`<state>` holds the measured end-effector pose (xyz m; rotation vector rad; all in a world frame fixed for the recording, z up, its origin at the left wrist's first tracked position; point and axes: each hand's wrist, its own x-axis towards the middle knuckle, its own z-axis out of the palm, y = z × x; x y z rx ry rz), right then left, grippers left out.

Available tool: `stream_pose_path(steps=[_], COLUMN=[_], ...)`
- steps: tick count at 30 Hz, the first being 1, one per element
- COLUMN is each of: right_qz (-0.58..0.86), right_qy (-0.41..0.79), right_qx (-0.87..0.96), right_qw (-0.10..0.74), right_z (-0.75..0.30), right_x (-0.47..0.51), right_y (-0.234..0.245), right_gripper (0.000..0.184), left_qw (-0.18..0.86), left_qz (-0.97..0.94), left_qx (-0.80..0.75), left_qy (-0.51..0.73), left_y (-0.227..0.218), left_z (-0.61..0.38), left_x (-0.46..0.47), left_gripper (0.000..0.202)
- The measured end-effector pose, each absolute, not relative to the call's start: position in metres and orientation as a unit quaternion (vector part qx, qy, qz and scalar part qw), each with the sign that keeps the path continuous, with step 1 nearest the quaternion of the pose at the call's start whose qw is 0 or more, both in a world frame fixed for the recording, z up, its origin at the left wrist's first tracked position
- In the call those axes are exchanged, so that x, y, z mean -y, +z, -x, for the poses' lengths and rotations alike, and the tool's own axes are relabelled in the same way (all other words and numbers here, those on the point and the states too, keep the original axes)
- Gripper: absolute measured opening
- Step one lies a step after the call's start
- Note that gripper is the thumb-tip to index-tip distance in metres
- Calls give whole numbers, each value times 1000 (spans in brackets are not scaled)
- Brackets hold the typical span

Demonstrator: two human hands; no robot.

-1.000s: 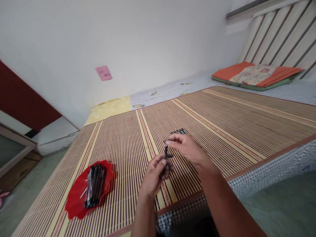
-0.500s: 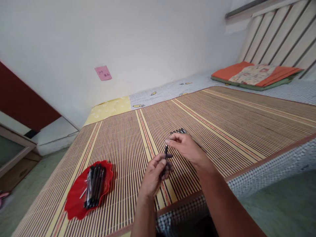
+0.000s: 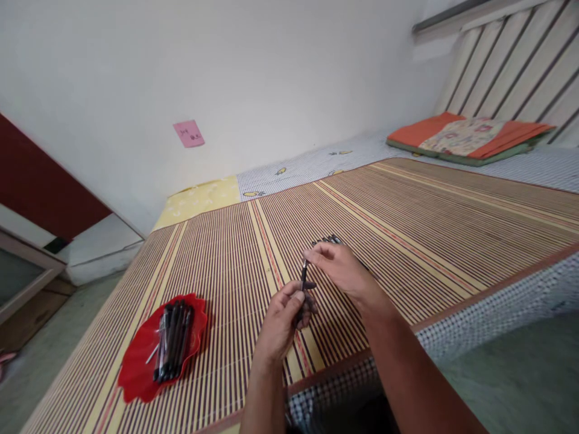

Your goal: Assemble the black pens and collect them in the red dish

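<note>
The hands [image 3: 283, 313] [image 3: 344, 272] grip a black pen [image 3: 304, 275], left curled, right pinching its top.

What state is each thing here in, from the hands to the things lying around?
Left hand: closed around the pen
Right hand: fingertips pinched at the pen's upper end
Pen: held roughly upright
Red plate: resting on the mat, holding pens
Plate pens: lying bunched together
Farther pens: on the mat, partly hidden
Mat: spread flat
Orange cloth: folded
Pink note: on the wall
</note>
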<state>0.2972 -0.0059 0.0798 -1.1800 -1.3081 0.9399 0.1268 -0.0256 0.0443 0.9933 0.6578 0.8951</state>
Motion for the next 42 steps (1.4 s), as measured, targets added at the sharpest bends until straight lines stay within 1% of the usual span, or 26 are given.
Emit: stream_pose_path(steps=[2,6,10,14,20,22,25,28,31,37,42], right_qz=[489,475,477,482,488,478,464,472,477,470,483], right_qy=[399,424,420,413,420,440,467,469,478,498,542], right_qx=[554,572,573,572,566,570,593,602,589,541,478], right_qw=[543,517,517,520,515,503,463,440,444,489,495], right_z=[-298,-299,-298,-297,-294,-293,-291,-288,-285,-268,-248], right_x=[7,9,8,7,8,7,7,5,3,2,0], right_y=[83,84,81,81,84,83,81,77,73,67,62], right_gripper=[31,21,17,19,20,21,19,18,20,20,15], left_qw=[737,741,737,733,722,727,734,739,735,692,655], left_qz=[-447,-444,-457,-476,-483,-462,-437,-433,-431,-445,-423], left_qx=[-297,-287,-281,-279,-284,-281,-274,-267,-269,-297,-341], left_qy=[410,415,411,399,405,424,442,441,449,484,525], left_y=[44,43,41,40,40,42,44,45,45,37,27], left_z=[-127,-127,-127,-126,-127,-127,-127,-125,-124,-125,-122], left_x=[25,25,25,24,23,23,23,23,23,18,13], left_gripper=[38,35,37,39,33,32,32,33,33,30,33])
